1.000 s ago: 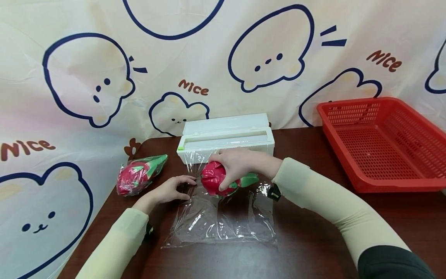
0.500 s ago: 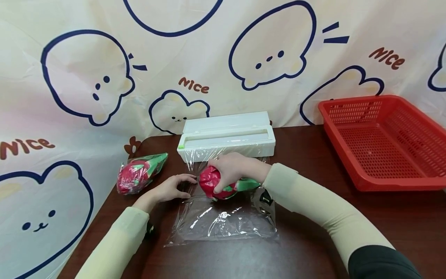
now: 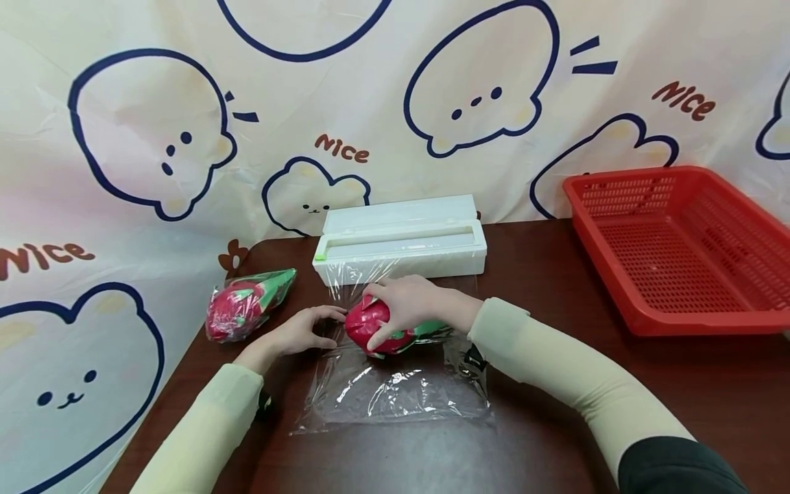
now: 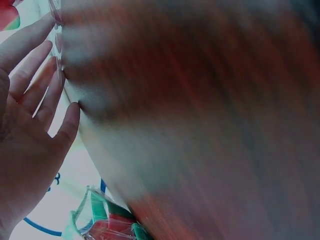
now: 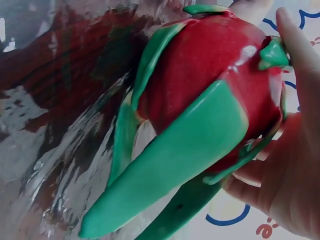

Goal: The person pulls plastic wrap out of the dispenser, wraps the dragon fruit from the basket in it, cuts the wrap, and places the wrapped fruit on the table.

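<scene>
A red dragon fruit (image 3: 368, 325) with green scales lies on a sheet of clear cling film (image 3: 401, 401), its leafy tips to the right. My right hand (image 3: 409, 302) grips it from above. In the right wrist view the fingers and thumb curl round the red body, and long green scales (image 5: 175, 145) point down and left. My left hand (image 3: 301, 332) rests at the film's left edge, fingers loosely spread and touching the film and tabletop. The film runs out of a white cling film dispenser (image 3: 404, 262) behind the fruit, with its lid up.
A second dragon fruit (image 3: 237, 312), wrapped in film, lies at the table's left edge. On the right stands a red perforated plastic basket (image 3: 710, 322). A printed cloth (image 3: 382, 82) hangs behind the brown table (image 3: 524, 432).
My right hand has shifted the dragon fruit slightly left and towards me, down onto the film. The left hand has barely moved.
</scene>
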